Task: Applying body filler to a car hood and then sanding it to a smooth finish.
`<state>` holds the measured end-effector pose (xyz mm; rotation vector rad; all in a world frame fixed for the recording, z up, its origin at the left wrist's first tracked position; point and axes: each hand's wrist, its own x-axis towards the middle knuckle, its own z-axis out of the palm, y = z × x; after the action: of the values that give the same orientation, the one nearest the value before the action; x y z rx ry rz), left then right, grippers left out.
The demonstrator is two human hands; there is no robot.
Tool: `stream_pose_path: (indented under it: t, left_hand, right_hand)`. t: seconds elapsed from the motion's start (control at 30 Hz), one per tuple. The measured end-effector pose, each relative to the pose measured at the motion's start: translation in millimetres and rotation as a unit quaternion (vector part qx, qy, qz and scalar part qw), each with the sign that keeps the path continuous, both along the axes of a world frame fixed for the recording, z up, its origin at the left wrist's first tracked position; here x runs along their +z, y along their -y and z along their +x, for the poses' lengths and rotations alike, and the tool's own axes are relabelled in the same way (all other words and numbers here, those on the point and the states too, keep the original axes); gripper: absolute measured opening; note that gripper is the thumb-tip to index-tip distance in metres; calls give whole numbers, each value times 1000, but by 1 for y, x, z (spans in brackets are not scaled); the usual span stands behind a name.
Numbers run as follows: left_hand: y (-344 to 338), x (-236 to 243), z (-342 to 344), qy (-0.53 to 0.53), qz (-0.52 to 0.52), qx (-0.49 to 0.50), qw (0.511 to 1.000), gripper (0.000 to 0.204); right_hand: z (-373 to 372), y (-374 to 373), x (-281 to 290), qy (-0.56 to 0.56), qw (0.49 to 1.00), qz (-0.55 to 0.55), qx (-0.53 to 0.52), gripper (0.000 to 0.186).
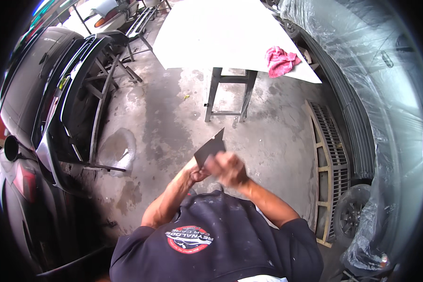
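A thin, dark grey sheet of what looks like sandpaper (209,148) stands up in front of my chest, its pointed corner directed away from me. My left hand (199,173) grips its lower edge, with part of the fingers hidden behind the sheet and the other hand. Against the sheet's right lower side is my right hand (228,170), bent at the knuckles and smeared by motion. Whether its fingers pinch the sheet I cannot tell.
Ahead, a large white panel (216,37) rests on a dark stand (226,94), with a pink cloth (281,61) at its right corner. Car bumpers on racks (101,94) line the left. A slatted wooden pallet (331,160) and a plastic-covered vehicle (385,94) border the right.
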<state>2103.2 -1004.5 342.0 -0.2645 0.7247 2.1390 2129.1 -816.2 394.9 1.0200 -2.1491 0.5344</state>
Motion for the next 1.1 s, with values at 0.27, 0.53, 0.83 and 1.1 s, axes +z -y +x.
stream_pose_path:
  t: [0.27,0.53,0.83,1.1]
  left_hand:
    - [72,47,12,-116,-386,45,914,41]
    - [37,61,16,-76,-268,192,941,28]
    - [10,90,3,-82,-97,182,975,33]
    - [-32,131,28,-4,50,123,991,38]
  right_hand:
    - [-8,-103,-81,573,779,161,-199,34]
    - [-18,-68,29,303,944,-111,-72,53]
    - [-2,-43,119,337,881,-323,68,58]
    - [-50,-43,39,490,661,-562,87,66]
